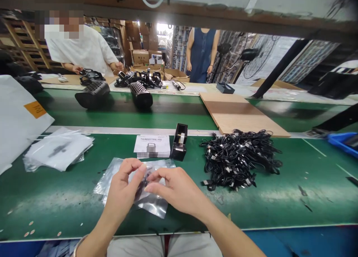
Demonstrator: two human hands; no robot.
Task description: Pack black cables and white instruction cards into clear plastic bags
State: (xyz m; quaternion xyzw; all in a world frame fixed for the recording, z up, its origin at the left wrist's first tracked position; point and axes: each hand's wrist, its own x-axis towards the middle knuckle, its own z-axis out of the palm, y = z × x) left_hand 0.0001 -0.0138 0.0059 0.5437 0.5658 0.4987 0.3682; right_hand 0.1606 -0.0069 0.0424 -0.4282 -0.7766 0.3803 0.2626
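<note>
In front of me, my left hand (125, 182) and my right hand (176, 188) meet over several clear plastic bags (155, 206) on the green surface. My left thumb and fingers are closed on a plastic bag with something dark inside, partly hidden by my fingers. From the other side, my right thumb and index finger pinch at the same bag. Just beyond them is a stack of printed leaflets (152, 146), with a black tape dispenser (179, 142) beside it. A tangled heap of black USB cables (240, 158) lies to the right.
Filled flat bags (60, 149) lie at left beside a large white bag (19, 119). Two black perforated housings (93, 94) and a wooden board (240, 111) sit farther back. A blue tray (344, 142) stands at right. Two people are across the line; a beam hangs overhead.
</note>
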